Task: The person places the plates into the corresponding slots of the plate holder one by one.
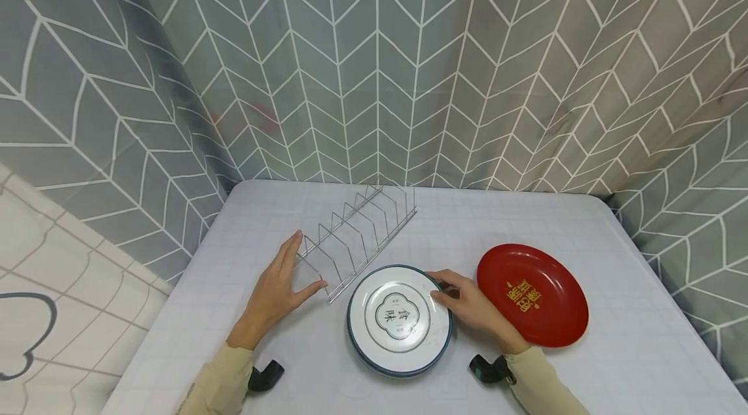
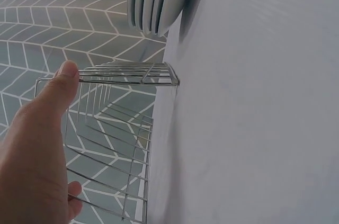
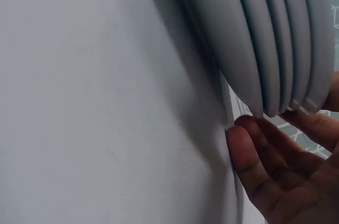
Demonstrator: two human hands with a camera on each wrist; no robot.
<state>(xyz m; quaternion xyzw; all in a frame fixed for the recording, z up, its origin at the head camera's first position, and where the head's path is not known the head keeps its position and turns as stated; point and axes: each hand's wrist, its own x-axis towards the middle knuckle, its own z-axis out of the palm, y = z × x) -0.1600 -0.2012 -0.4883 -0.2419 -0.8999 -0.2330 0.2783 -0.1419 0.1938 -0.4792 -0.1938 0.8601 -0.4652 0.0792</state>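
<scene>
Plates [image 1: 399, 321] just L of R fingers [image 1: 448, 276]

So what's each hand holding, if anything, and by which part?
Left hand holds the rack by its near end; right hand pinches the plates at their right rim; how many, I can't tell.

White, apparently blue-rimmed plates [image 1: 400, 321], a gold-lettered red tray [image 1: 549, 298] and a silvery rack [image 1: 373, 256]

Slim gap btwn wire rack [image 1: 372, 257] & plate stack [image 1: 399, 317]
</scene>
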